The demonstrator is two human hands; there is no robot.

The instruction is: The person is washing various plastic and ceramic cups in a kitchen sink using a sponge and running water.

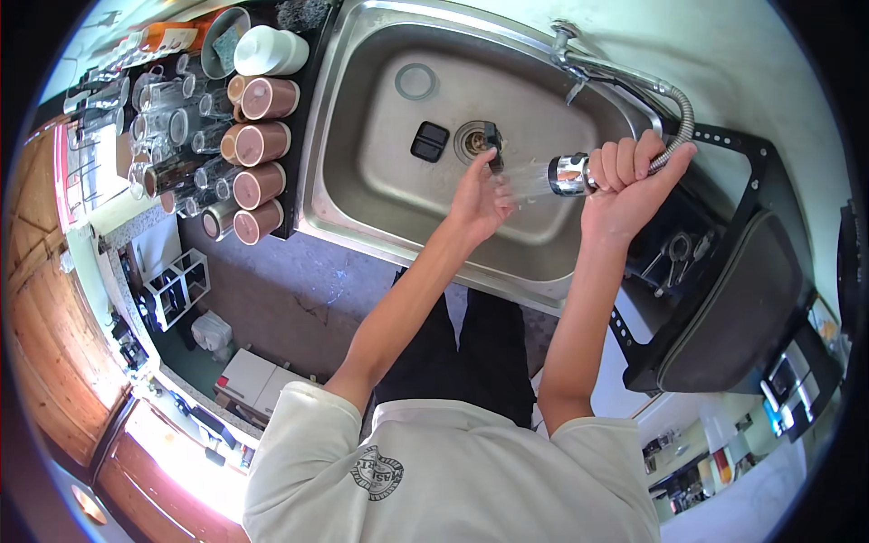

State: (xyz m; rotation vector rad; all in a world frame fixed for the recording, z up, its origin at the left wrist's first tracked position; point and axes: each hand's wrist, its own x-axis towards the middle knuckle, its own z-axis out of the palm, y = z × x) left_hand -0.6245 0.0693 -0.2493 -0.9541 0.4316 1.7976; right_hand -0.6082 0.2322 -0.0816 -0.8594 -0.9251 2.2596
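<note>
My right hand grips the pull-out faucet spray head, and water sprays from it to the left. In the spray, my left hand holds a small black plastic piece by its lower end, thumb against it, above the sink drain. A black two-compartment tray lies on the sink floor left of the drain. Behind it rests a round clear lid or disc. The stainless steel sink surrounds these things.
Upturned pink cups, white cups and many drinking glasses crowd the left side. A metal hose runs from my right hand to the wall faucet. At right stands a black rack beside metal utensils.
</note>
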